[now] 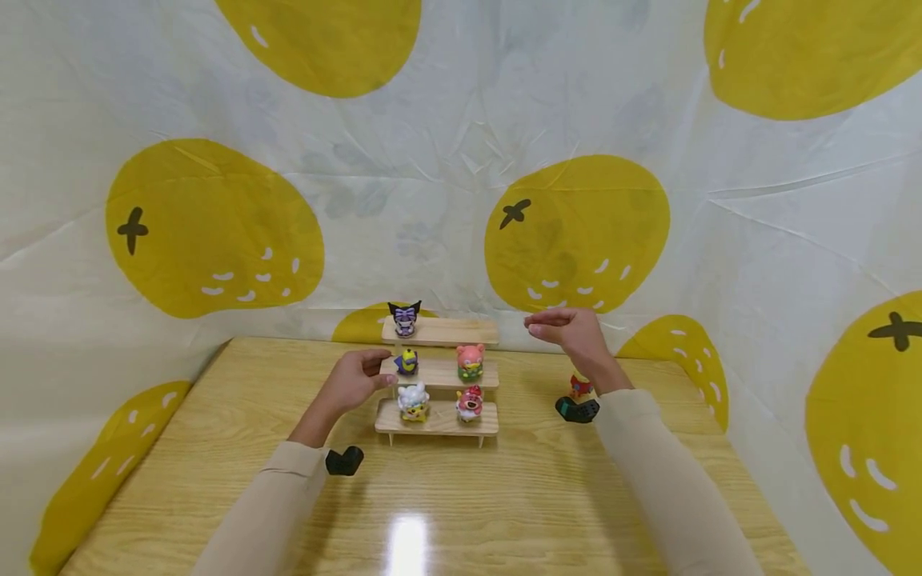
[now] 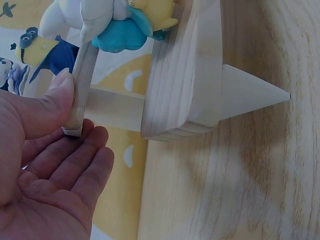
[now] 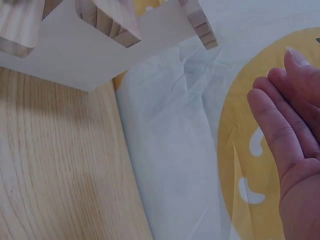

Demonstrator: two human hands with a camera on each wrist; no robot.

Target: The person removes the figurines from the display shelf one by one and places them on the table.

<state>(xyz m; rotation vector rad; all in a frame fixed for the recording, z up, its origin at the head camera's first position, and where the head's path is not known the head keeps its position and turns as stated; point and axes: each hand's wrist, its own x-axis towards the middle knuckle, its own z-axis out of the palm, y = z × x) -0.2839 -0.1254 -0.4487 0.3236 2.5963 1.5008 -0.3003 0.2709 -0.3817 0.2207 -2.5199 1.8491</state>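
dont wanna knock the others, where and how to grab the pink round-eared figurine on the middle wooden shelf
Probably pinch the pink round-eared figurine by its broad head, from the right: it stands upright at that end of the middle wooden shelf, no figurine beyond.

Tabletop (image 1: 519, 496): pale wood grain. Three-tier wooden stand (image 1: 437, 374) near middle of back edge. Top tier: black-and-purple figurine (image 1: 406, 322), left end. Middle: yellow-and-purple figurine (image 1: 407, 363) left, pink figurine (image 1: 471, 362) right. Bottom: white-and-yellow figurine (image 1: 414, 402) left, red-and-white figurine (image 1: 470, 405) right. Between stand and tabletop's right edge: red-and-yellow figurine (image 1: 580, 386), partly hidden.
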